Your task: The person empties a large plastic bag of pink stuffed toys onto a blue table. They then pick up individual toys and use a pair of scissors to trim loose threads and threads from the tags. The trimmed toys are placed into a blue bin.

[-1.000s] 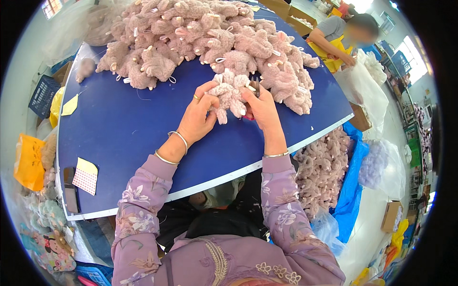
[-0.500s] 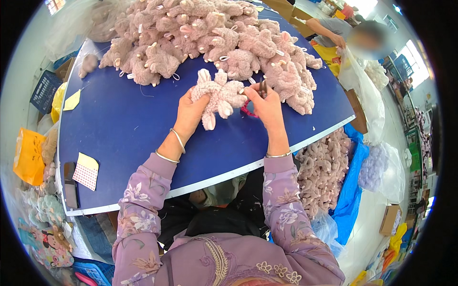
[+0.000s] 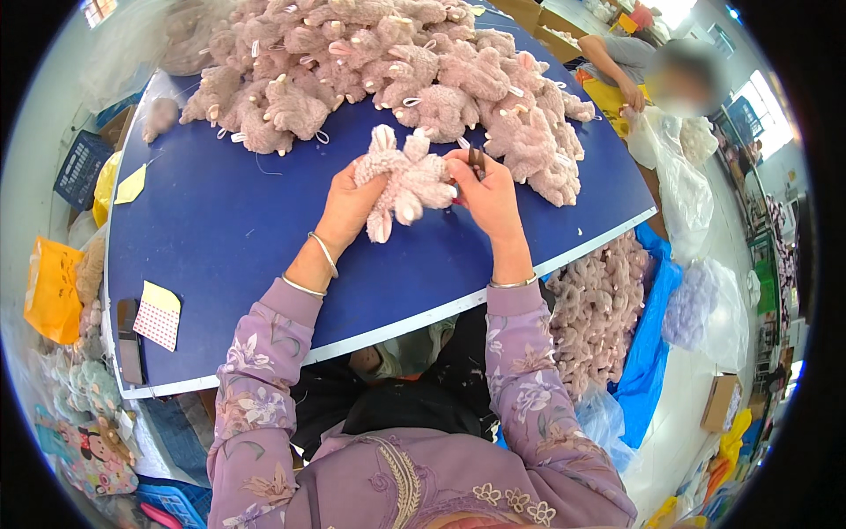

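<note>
My left hand point(image 3: 351, 204) holds a pale pink plush toy point(image 3: 407, 181) above the blue table point(image 3: 238, 238), its limbs sticking up and down. My right hand point(image 3: 486, 196) touches the toy's right side and grips small dark scissors point(image 3: 477, 162) whose tips point up. Behind the toy, a big heap of the same pink plush toys point(image 3: 379, 70) covers the far half of the table.
A yellow note point(image 3: 130, 185) and a checked card point(image 3: 159, 317) lie at the table's left. More plush toys fill a blue-lined bin point(image 3: 599, 309) at the right. Another person point(image 3: 643, 75) works with a clear bag at the far right. An orange bag point(image 3: 51, 286) sits left.
Both hands have lifted the plush toy off the table and turned it. The right hand has shifted against its right side.
</note>
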Demonstrator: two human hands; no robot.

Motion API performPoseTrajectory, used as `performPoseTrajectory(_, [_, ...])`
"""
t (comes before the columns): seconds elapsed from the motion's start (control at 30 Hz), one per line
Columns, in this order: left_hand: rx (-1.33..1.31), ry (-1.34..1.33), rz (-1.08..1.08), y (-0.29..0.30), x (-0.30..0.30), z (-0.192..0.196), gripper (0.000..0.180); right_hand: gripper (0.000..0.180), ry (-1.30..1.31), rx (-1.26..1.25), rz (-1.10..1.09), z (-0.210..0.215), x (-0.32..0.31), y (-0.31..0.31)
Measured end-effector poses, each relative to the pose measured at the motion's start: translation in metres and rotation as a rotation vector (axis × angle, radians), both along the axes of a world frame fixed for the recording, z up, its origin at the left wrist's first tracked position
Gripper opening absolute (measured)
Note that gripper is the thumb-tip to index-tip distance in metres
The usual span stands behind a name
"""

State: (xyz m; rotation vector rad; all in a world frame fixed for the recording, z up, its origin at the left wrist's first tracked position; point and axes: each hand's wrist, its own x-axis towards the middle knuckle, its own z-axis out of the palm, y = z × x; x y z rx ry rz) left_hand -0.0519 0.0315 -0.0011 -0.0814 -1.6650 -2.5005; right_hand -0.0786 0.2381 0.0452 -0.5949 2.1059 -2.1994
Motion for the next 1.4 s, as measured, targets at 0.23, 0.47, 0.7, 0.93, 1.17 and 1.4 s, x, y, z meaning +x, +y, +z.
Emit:
performPoseTrajectory(0.23, [0.059,0.011,-0.027,-0.007,-0.003,0.008,0.024,0.018,-0.146,-0.257,0.191,-0.001,0.003,0.01])
performPoseTrajectory(0.47, [0.116,-0.008,0.088,-0.021,-0.006,0.001,0.027,0.015,-0.138,-0.048,-0.013,0.007,0.001,0.009])
performPoseTrajectory(0.7, [0.068,-0.014,0.062,-0.016,-0.005,0.002,0.028,0.03,-0.023,0.035,0.092,0.002,0.016,-0.018])
performPoseTrajectory(0.93, [-0.398,0.079,0.161,-0.033,-0.007,-0.016,0.034,0.025,0.235,0.288,0.073,-0.007,0.011,-0.021])
performPoseTrajectory(1.17, [-0.173,0.104,0.074,-0.025,-0.018,-0.012,0.033,0.021,0.131,-0.112,0.004,0.012,0.015,-0.004])
performPoseTrajectory(1.4, [0.014,-0.052,0.085,-0.022,-0.005,0.012,0.026,0.049,0.19,-1.12,0.141,0.05,0.018,0.099])
